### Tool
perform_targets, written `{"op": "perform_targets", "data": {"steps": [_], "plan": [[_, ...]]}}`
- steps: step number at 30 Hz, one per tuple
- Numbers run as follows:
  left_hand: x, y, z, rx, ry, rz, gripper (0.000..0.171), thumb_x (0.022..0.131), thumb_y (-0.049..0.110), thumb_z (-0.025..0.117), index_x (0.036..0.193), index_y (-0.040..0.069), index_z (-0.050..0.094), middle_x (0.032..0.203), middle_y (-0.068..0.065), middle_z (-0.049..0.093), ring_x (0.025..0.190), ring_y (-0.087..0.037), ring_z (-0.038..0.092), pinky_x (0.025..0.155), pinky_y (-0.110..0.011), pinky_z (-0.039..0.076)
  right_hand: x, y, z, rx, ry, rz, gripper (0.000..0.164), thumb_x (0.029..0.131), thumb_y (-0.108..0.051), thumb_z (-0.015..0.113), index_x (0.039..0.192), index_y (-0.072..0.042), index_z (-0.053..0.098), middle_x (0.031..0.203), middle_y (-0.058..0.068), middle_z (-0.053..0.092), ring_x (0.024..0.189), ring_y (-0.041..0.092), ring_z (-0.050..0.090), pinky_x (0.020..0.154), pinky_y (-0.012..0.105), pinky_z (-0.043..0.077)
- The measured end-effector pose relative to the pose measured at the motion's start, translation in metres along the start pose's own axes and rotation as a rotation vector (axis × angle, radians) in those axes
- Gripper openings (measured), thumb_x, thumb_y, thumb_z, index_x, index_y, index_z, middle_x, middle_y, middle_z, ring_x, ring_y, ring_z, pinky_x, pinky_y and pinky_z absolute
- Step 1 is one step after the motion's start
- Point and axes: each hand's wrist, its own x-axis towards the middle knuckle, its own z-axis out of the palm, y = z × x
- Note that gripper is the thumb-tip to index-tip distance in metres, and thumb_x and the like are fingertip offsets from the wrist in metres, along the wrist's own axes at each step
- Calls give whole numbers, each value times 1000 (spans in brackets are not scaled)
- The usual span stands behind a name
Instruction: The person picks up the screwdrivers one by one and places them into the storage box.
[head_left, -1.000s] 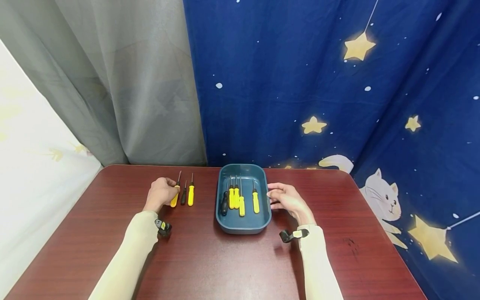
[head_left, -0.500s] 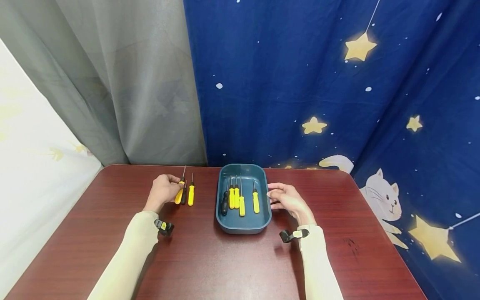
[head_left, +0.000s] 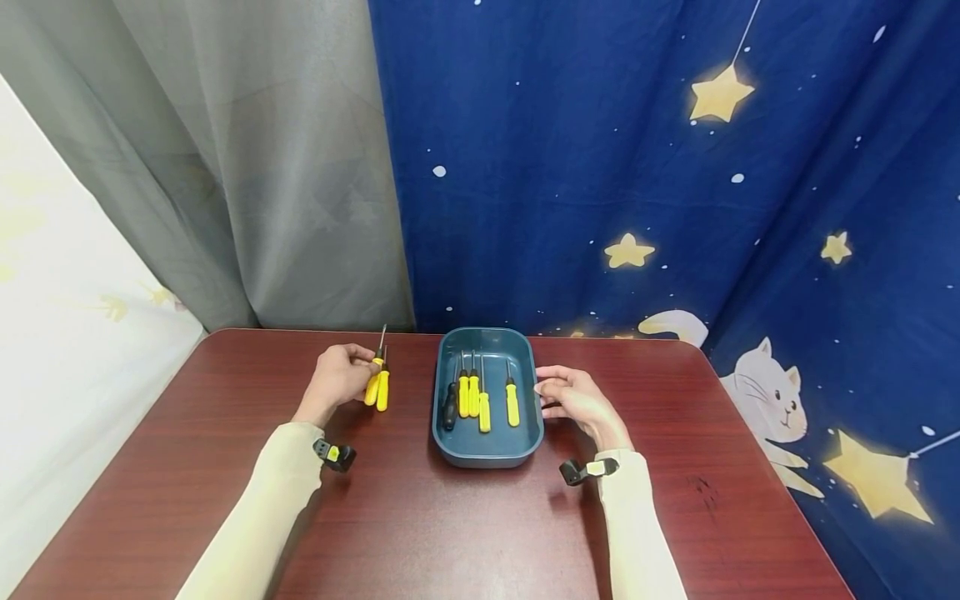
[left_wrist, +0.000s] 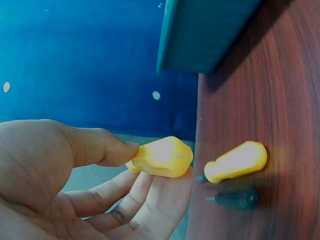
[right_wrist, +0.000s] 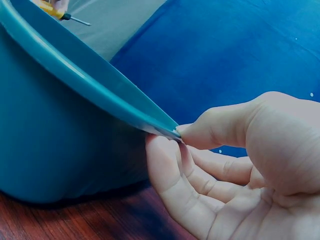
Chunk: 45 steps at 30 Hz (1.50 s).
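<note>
My left hand point(head_left: 339, 379) pinches a yellow-handled screwdriver point(left_wrist: 165, 156) between thumb and fingers, its shaft pointing away toward the curtain. Just beyond it on the table lies another yellow screwdriver point(left_wrist: 237, 162), partly overlapped in the head view. Beside that one, the left wrist view shows a small black screwdriver point(left_wrist: 240, 199), which the left hand hides from the head camera. On the other side, my right hand point(head_left: 581, 400) grips the right rim of a blue plastic bin point(right_wrist: 75, 145), thumb on top and fingers beneath the edge.
Inside the bin lie a black screwdriver point(head_left: 450, 407) and several yellow ones, such as the yellow screwdriver point(head_left: 512, 404) near its right wall. The reddish-brown table point(head_left: 435, 533) ends at a grey curtain point(head_left: 315, 208) and a blue curtain point(head_left: 525, 167).
My left hand has carried the yellow screwdriver rightward, past the black one and over to the other yellow one. The right hand and the bin have stayed put.
</note>
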Motion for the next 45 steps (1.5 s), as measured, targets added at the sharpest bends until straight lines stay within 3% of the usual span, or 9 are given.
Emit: {"op": "perform_targets", "data": {"steps": [14,22,34,45], "plan": [[-6,24,15,14,-33,48,29,98,15,65,121,-2,65,111,-20,72,73,-17,70,66,-33,63,1,1,-1,0,-5,0,42,96,-4,62,137,2,57,97,11,71,80,18,68,71,32,63],[-7,35,24,-35,-66,45,29,97,15,66,120,-2,65,109,-20,72,69,-18,69,72,-40,64,1,0,-1,4,-3,-2,41,96,-4,61,137,3,57,98,14,70,80,18,68,70,32,63],[-9,50,42,-48,-110,28,26,96,14,68,118,1,66,107,-16,70,79,-20,70,68,-34,64,2,2,-2,5,-10,-1,43,96,-4,62,138,4,55,95,12,71,80,18,68,70,31,63],[-8,64,60,-18,-136,36,26,94,13,69,116,0,67,105,-16,71,76,-20,70,63,-34,63,1,1,-1,-2,9,4,41,96,-4,61,137,2,57,97,14,71,80,18,68,71,33,63]]}}
